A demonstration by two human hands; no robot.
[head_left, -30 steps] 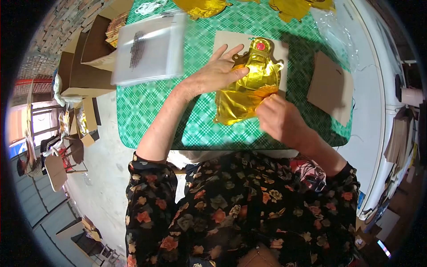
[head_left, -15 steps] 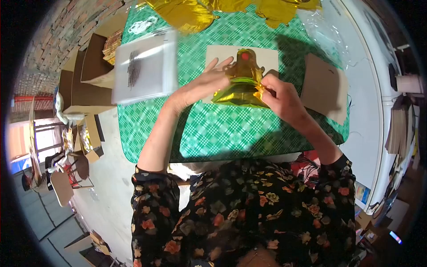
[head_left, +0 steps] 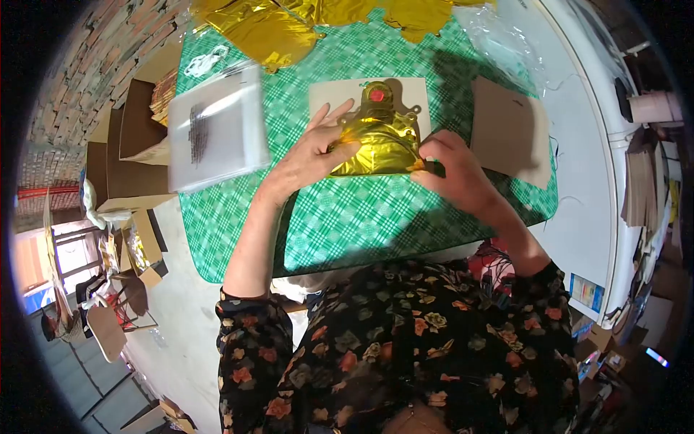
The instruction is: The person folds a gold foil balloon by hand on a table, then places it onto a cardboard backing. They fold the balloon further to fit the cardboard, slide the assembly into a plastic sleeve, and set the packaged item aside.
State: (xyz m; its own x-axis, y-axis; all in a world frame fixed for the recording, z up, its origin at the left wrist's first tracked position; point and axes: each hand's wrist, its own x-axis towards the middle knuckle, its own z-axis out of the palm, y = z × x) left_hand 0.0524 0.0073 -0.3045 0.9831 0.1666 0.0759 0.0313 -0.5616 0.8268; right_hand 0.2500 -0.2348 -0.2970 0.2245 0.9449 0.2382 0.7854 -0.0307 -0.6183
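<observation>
A shiny gold foil balloon (head_left: pixel 379 148) with a red spot near its narrow top lies flat over a pale cardboard sheet (head_left: pixel 412 90). My left hand (head_left: pixel 307 159) is at its left edge, thumb on top of the foil and the forefinger against it, while other fingers stretch out over the cardboard. At the lower right corner of the foil, my right hand (head_left: pixel 455 170) is closed in a pinch on the edge. Part of that edge is hidden by the fingers.
A green checked cloth (head_left: pixel 340 224) covers the table. More gold foil (head_left: pixel 275 36) lies at the far edge. A stack of clear plastic sleeves (head_left: pixel 231 137) is at left, near cardboard boxes (head_left: pixel 137 130). Another cardboard piece (head_left: pixel 510 130) and clear plastic film (head_left: pixel 499 47) lie at right.
The folded-up lower part of the foil has been laid out flatter. My left thumb has come onto the foil, and my right hand still pinches the right edge. The view has shifted slightly.
</observation>
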